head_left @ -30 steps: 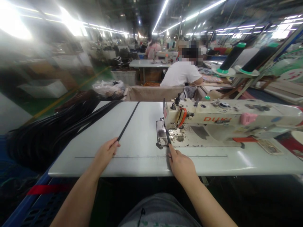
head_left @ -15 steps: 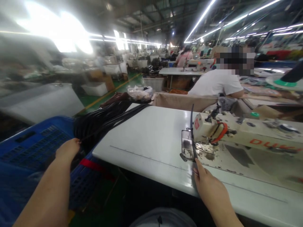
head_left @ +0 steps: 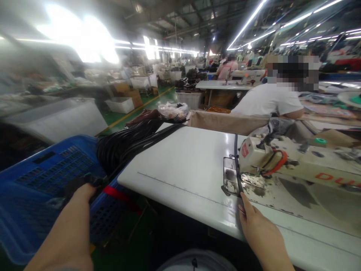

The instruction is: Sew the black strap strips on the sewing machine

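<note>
My right hand (head_left: pixel 258 224) is closed on the near end of a narrow black strip (head_left: pixel 236 154). The strip runs away from me across the metal plate beside the head of a sewing machine (head_left: pixel 251 154). A thin dark tool or thread end, too small to name, shows by the right fingers. At the left, my left hand (head_left: pixel 83 194) reaches over the blue plastic basket (head_left: pixel 70 148), its fingers curled by a dark item and partly hidden. A thick bundle of black strips (head_left: pixel 121 145) hangs over the table corner just beyond it.
The white sewing table (head_left: pixel 180 165) carries a printed ruler line near its front edge. A red band (head_left: pixel 115 194) is tied on the basket rim. Behind the table stand a beige cloth-lined bin (head_left: pixel 220 122) and a person in a white shirt (head_left: pixel 267 99).
My left hand has gone lower, to the dark item at the basket; the strip that stretched from its fingers is no longer visible there. My right hand stays by the machine. The view has turned slightly left.
</note>
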Demonstrator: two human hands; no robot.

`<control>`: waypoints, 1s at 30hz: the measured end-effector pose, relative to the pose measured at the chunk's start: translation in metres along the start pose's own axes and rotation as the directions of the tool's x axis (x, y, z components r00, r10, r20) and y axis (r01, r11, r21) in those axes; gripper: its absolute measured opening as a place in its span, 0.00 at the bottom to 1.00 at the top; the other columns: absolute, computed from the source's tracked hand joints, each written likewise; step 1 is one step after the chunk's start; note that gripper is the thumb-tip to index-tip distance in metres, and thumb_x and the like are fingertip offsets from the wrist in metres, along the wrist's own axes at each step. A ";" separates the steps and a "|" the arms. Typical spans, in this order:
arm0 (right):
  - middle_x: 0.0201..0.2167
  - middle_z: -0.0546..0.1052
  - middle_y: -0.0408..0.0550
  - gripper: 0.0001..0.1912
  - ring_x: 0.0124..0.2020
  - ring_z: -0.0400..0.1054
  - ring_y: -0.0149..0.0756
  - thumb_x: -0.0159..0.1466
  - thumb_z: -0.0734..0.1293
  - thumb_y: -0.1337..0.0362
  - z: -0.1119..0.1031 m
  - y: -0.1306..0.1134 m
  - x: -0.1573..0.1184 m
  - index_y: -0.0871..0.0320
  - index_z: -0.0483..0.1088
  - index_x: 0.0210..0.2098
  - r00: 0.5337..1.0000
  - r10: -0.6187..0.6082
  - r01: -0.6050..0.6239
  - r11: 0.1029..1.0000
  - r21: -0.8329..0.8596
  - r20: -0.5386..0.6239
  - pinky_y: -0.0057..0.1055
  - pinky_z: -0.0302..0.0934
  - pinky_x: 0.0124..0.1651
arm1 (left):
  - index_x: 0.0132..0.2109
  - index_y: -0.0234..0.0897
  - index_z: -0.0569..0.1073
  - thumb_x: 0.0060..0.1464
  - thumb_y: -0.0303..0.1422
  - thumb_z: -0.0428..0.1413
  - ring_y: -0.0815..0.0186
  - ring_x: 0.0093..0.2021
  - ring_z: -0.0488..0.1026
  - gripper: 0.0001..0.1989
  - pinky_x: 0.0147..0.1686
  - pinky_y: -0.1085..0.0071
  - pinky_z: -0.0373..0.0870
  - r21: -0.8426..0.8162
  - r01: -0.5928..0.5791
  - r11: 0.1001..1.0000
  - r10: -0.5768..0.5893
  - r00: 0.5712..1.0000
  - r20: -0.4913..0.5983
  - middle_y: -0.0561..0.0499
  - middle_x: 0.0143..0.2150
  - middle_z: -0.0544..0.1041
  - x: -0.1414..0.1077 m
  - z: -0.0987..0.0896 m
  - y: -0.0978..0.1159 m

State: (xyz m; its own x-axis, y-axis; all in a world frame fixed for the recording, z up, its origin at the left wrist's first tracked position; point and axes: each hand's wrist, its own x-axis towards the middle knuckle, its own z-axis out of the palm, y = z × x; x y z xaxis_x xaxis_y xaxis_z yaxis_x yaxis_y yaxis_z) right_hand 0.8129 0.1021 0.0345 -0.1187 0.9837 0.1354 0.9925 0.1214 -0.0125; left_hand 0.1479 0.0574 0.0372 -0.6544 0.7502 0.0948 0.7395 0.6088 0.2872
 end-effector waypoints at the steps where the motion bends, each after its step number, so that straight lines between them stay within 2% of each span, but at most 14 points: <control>1: 0.41 0.84 0.59 0.25 0.30 0.81 0.47 0.74 0.58 0.63 0.000 0.000 0.000 0.64 0.68 0.67 1.000 0.001 -0.001 1.000 -0.002 -0.002 0.40 0.76 0.33 | 0.19 0.40 0.67 0.47 0.49 0.59 0.56 0.23 0.71 0.20 0.31 0.62 0.73 0.035 0.039 0.999 -0.040 0.999 0.030 0.50 0.15 0.65 0.001 0.001 0.002; 4: 0.41 0.84 0.59 0.25 0.30 0.81 0.46 0.74 0.58 0.65 0.000 -0.001 0.000 0.63 0.67 0.68 1.000 0.005 -0.005 1.000 -0.009 -0.005 0.39 0.76 0.33 | 0.22 0.41 0.69 0.45 0.40 0.57 0.53 0.31 0.75 0.11 0.35 0.61 0.75 0.117 0.082 0.990 -0.086 0.996 0.032 0.50 0.19 0.69 0.005 0.003 0.011; 7: 0.41 0.84 0.57 0.26 0.31 0.81 0.46 0.73 0.60 0.65 0.000 -0.002 0.000 0.62 0.66 0.69 1.000 0.005 -0.005 1.000 -0.017 0.010 0.38 0.76 0.33 | 0.31 0.40 0.71 0.50 0.36 0.53 0.48 0.49 0.76 0.06 0.49 0.55 0.76 0.139 0.032 0.990 -0.024 0.998 -0.054 0.44 0.33 0.78 0.008 0.005 0.027; 10: 0.41 0.84 0.56 0.26 0.31 0.81 0.45 0.72 0.61 0.66 0.001 -0.002 0.000 0.62 0.66 0.69 1.000 0.013 -0.012 1.000 -0.018 0.027 0.37 0.75 0.32 | 0.42 0.37 0.73 0.55 0.34 0.49 0.48 0.62 0.70 0.11 0.61 0.53 0.70 0.129 -0.062 0.990 0.079 0.988 -0.129 0.39 0.50 0.77 0.007 0.012 0.052; 12: 0.40 0.84 0.55 0.26 0.32 0.81 0.45 0.72 0.62 0.67 0.001 -0.003 -0.001 0.62 0.66 0.68 1.000 0.021 -0.021 1.000 -0.013 0.019 0.35 0.74 0.31 | 0.47 0.36 0.72 0.58 0.33 0.48 0.49 0.63 0.68 0.13 0.62 0.53 0.69 0.096 -0.157 0.983 0.172 0.968 -0.184 0.39 0.55 0.74 0.002 0.019 0.077; 14: 0.40 0.83 0.55 0.27 0.33 0.81 0.44 0.71 0.62 0.67 -0.001 -0.004 -0.002 0.62 0.65 0.68 0.999 0.029 -0.029 1.000 0.001 0.014 0.34 0.73 0.32 | 0.49 0.35 0.72 0.59 0.33 0.47 0.49 0.62 0.69 0.14 0.63 0.52 0.69 0.046 -0.294 0.955 0.296 0.928 -0.226 0.38 0.56 0.73 -0.006 0.028 0.110; 17: 0.42 0.83 0.56 0.27 0.34 0.80 0.43 0.71 0.62 0.67 -0.008 -0.007 -0.004 0.61 0.64 0.69 0.998 0.042 -0.043 0.999 0.010 0.050 0.33 0.72 0.34 | 0.49 0.35 0.73 0.60 0.32 0.47 0.50 0.61 0.70 0.15 0.65 0.54 0.66 -0.054 -0.512 0.858 0.493 0.847 -0.200 0.37 0.55 0.74 -0.029 0.049 0.171; 20: 0.42 0.82 0.57 0.27 0.35 0.80 0.43 0.72 0.60 0.67 -0.015 -0.011 -0.005 0.61 0.63 0.70 0.994 0.052 -0.052 0.999 -0.003 0.091 0.32 0.71 0.36 | 0.50 0.36 0.74 0.61 0.33 0.48 0.53 0.58 0.72 0.15 0.65 0.55 0.67 -0.219 -0.669 0.710 0.660 0.741 -0.124 0.39 0.55 0.75 -0.068 0.076 0.240; 23: 0.42 0.82 0.57 0.27 0.35 0.80 0.44 0.73 0.59 0.67 -0.019 -0.014 -0.006 0.62 0.62 0.70 0.992 0.066 -0.066 0.998 -0.004 0.112 0.34 0.70 0.36 | 0.52 0.36 0.76 0.64 0.32 0.47 0.53 0.60 0.73 0.16 0.65 0.53 0.67 -0.340 -0.767 0.544 0.796 0.600 -0.079 0.39 0.57 0.76 -0.123 0.099 0.306; 24: 0.42 0.81 0.57 0.27 0.35 0.79 0.44 0.73 0.59 0.67 -0.020 -0.014 -0.006 0.62 0.61 0.70 0.990 0.070 -0.071 0.998 -0.001 0.121 0.34 0.70 0.36 | 0.53 0.37 0.76 0.64 0.31 0.48 0.53 0.63 0.71 0.16 0.67 0.52 0.64 -0.352 -0.798 0.489 0.835 0.545 -0.075 0.41 0.58 0.76 -0.143 0.105 0.326; 27: 0.44 0.81 0.58 0.29 0.37 0.79 0.44 0.72 0.60 0.68 -0.020 -0.014 -0.007 0.62 0.60 0.71 0.985 0.082 -0.085 0.996 0.019 0.149 0.34 0.70 0.38 | 0.61 0.39 0.72 0.66 0.29 0.48 0.52 0.71 0.61 0.19 0.72 0.47 0.55 -0.341 -0.883 0.321 0.934 0.355 -0.042 0.44 0.63 0.74 -0.199 0.114 0.376; 28: 0.45 0.81 0.58 0.30 0.38 0.79 0.44 0.71 0.60 0.68 -0.020 -0.013 -0.007 0.62 0.59 0.71 0.984 0.083 -0.089 0.996 0.030 0.156 0.33 0.70 0.39 | 0.64 0.38 0.70 0.67 0.29 0.48 0.52 0.73 0.59 0.21 0.72 0.46 0.55 -0.337 -0.898 0.283 0.951 0.308 -0.023 0.43 0.65 0.73 -0.215 0.115 0.390; 30: 0.46 0.81 0.58 0.31 0.40 0.79 0.44 0.70 0.61 0.68 -0.020 -0.012 -0.008 0.63 0.58 0.72 0.984 0.084 -0.094 0.994 0.059 0.160 0.33 0.70 0.41 | 0.67 0.36 0.67 0.67 0.31 0.48 0.50 0.75 0.54 0.23 0.72 0.45 0.54 -0.326 -0.912 0.248 0.966 0.258 0.012 0.41 0.69 0.69 -0.239 0.117 0.411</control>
State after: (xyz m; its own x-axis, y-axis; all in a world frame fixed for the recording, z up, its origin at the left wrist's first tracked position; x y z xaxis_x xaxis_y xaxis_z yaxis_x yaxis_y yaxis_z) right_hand 0.8023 0.0898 0.0531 -0.0381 0.9989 -0.0264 0.9958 0.0358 -0.0837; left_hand 0.6270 0.1583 0.0211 0.5475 0.7847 0.2905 0.7287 -0.6178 0.2955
